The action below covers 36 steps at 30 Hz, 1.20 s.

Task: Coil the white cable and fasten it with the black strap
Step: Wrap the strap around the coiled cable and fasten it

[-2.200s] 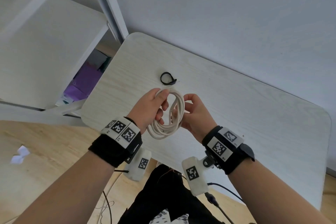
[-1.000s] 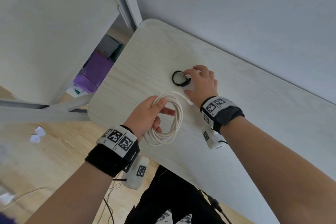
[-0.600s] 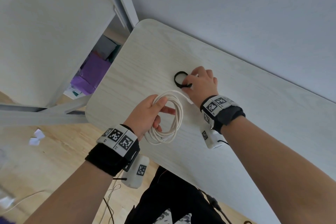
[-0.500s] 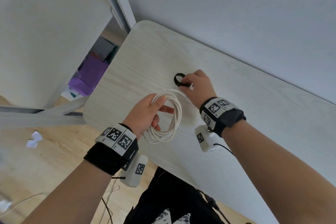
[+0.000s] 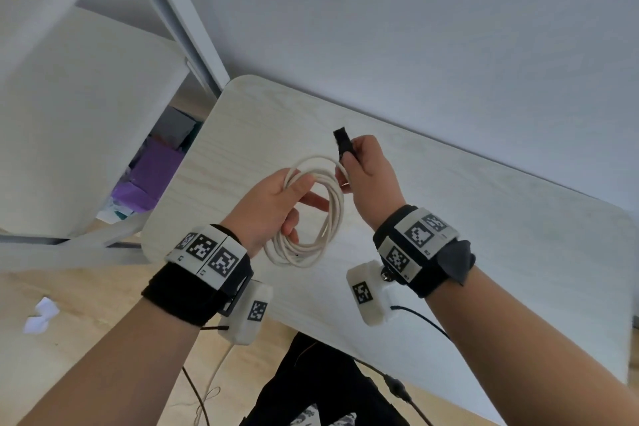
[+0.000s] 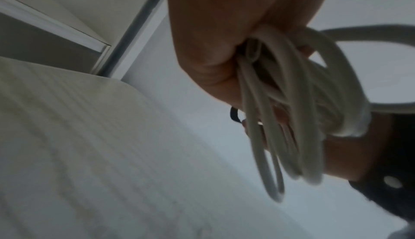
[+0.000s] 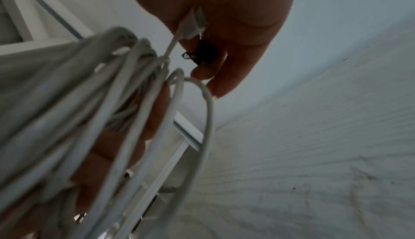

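The white cable [image 5: 323,214] is wound into a coil of several loops, held above the table. My left hand [image 5: 276,207] grips the coil's left side, thumb over the strands; the left wrist view shows the loops [image 6: 289,104] bunched in my palm. My right hand [image 5: 363,169] pinches the black strap [image 5: 343,142], lifted off the table, with one end sticking up past my fingers. The same hand also holds the cable's white plug end [image 7: 194,24] against the palm, with the strap [image 7: 203,52] dark between the fingers.
The pale wood-grain table [image 5: 484,218] lies under both hands, against a grey wall. A white shelf unit [image 5: 69,114] stands to the left with purple items [image 5: 152,173] beneath. Dark wires [image 5: 397,387] hang by the near edge over a wooden floor.
My right hand reached to the strap on the table, closed on it and lifted it back toward the coil. The left hand kept holding the coil.
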{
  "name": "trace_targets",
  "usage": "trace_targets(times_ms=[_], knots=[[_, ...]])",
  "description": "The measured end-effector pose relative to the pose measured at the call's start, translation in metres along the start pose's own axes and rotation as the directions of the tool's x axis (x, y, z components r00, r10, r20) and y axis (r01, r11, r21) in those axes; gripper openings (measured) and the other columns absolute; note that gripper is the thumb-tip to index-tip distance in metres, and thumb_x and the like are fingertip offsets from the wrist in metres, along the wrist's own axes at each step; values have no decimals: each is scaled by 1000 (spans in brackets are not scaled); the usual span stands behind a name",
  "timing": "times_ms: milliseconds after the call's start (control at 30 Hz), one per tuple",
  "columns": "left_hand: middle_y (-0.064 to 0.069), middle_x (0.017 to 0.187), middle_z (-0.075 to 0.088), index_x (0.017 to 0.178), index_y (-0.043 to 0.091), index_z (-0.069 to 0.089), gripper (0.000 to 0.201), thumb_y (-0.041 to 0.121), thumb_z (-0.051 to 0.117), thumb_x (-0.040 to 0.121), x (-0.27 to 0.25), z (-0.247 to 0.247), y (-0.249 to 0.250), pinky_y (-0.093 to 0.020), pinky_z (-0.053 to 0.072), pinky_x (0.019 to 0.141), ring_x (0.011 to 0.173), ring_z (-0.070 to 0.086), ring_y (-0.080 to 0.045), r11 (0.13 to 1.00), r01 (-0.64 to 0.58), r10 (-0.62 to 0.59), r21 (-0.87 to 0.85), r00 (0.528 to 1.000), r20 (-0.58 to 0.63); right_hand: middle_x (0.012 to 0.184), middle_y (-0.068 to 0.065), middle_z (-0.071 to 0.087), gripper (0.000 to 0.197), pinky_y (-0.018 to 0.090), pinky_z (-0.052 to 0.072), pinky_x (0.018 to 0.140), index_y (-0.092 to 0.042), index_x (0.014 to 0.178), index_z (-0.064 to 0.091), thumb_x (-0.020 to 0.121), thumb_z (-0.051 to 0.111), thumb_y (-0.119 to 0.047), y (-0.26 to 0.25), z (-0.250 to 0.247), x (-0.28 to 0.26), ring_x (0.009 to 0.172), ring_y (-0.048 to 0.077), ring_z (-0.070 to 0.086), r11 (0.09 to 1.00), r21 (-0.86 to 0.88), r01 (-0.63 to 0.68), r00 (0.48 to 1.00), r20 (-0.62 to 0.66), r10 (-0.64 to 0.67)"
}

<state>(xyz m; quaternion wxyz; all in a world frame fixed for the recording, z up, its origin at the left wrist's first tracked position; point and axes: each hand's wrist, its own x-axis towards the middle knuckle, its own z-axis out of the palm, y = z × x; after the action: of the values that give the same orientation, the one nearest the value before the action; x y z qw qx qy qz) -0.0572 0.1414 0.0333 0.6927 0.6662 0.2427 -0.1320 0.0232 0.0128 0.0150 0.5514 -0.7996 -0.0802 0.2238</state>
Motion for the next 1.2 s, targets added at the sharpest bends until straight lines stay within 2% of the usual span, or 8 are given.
trace_targets(times_ms=[100, 200, 500, 600, 733, 967, 1100, 1200], knots=[[3, 74, 72, 87, 15, 53, 21, 31, 43, 95, -5, 11, 18, -22, 42, 37, 36, 34, -7, 994, -27, 28, -110, 1000, 4, 68, -4, 50, 2, 16, 43, 49, -14, 95, 41, 95, 40, -15, -10, -10, -12, 51, 6, 47, 999, -16, 33, 998, -54, -34], [2, 73, 72, 89, 13, 54, 23, 31, 42, 96, -10, 23, 33, -23, 42, 38, 36, 34, -7, 985, -68, 69, -159, 998, 1, 68, -4, 50, 4, 8, 37, 40, -14, 97, 41, 96, 39, -17, -22, -19, -27, 51, 7, 46, 998, 43, 46, 993, -114, -41], [1, 62, 44, 76, 14, 48, 31, 38, 42, 94, -32, 68, 66, -22, 40, 39, 39, 32, -9, 969, -218, 213, -115, 976, -53, 77, 8, 53, 26, 38, 43, 68, -13, 87, 46, 97, 32, -33, -58, -50, -71, 70, 19, 49, 963, 242, 115, 954, -298, -39], [2, 61, 42, 76, 13, 47, 33, 40, 42, 94, -41, 80, 74, -23, 42, 41, 40, 33, -10, 959, -276, 271, -63, 959, -79, 78, 2, 51, 43, 29, 41, 65, -13, 92, 46, 85, 34, -53, -71, -64, -89, 67, 13, 47, 950, 276, 148, 960, -271, -70], [2, 62, 43, 79, 14, 52, 33, 41, 42, 94, -54, 98, 82, -26, 45, 43, 42, 37, -11, 935, -354, 349, -32, 932, -97, 76, -11, 51, 33, 11, 42, 60, -16, 98, 39, 84, 57, -40, -81, -80, -105, 63, -3, 50, 972, 63, 225, 939, -279, -200], [1, 76, 59, 113, 22, 54, 22, 31, 44, 96, -70, 107, 94, -20, 49, 49, 51, 52, -12, 858, -509, 511, 68, 859, -24, 67, -12, 48, 20, 10, 38, 51, -16, 90, 35, 91, 48, -31, -92, -101, -120, 53, -5, 49, 956, -123, 266, 905, -309, -292], [3, 70, 61, 101, 19, 56, 12, 25, 48, 95, -74, 104, 102, -28, 54, 52, 53, 58, -10, 792, -573, 580, 210, 814, 29, 67, -7, 50, 19, 18, 38, 52, -15, 92, 37, 91, 48, -30, -92, -106, -125, 55, 7, 46, 948, -180, 262, 904, -297, -306], [2, 74, 62, 95, 13, 51, 12, 25, 48, 94, -76, 101, 109, -37, 56, 57, 50, 56, -13, 804, -555, 541, 216, 832, 124, 69, -7, 51, 20, 24, 41, 57, -14, 92, 37, 91, 48, -30, -90, -110, -128, 59, 9, 48, 941, -193, 277, 901, -288, -325]])
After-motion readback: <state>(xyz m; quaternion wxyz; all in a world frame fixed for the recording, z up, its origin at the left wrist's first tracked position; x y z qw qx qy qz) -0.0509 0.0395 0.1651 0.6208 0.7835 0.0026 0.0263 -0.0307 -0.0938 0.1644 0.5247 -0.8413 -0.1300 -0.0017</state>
